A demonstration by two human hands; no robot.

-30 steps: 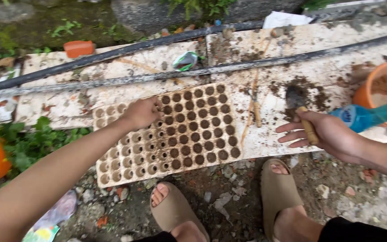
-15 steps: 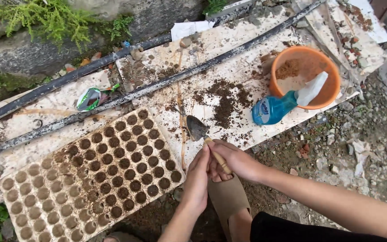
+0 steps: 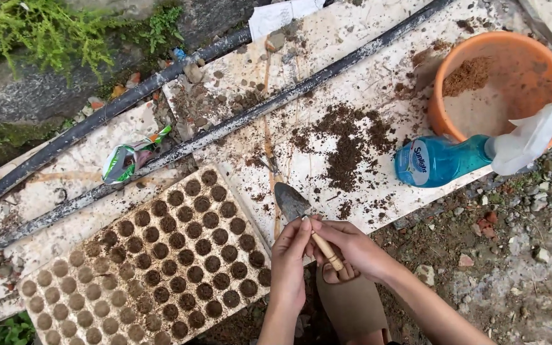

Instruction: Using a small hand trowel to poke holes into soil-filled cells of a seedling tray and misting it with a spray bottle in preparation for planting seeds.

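Note:
A small trowel (image 3: 295, 207) with a grey metal blade and a pale wooden handle points up and left over the white slab. My right hand (image 3: 356, 249) grips the handle from the right. My left hand (image 3: 290, 259) pinches the handle just below the blade with its fingertips. Left of the hands lies a beige seedling tray (image 3: 154, 259) with several rows of round cells filled with dark soil. Loose dark soil (image 3: 346, 144) is scattered on the slab above the trowel.
An orange pot (image 3: 445, 118) with a little brown soil stands at the upper right; a blue spray bottle (image 3: 445, 160) with a white trigger lies against it. Two black pipes (image 3: 301, 83) cross the slab diagonally. A crumpled packet (image 3: 122, 160), gravel and my sandalled foot (image 3: 352, 306) are nearby.
My left hand left the seedling tray and came to the trowel handle beside my right hand. The view swung right, bringing the orange pot and spray bottle closer.

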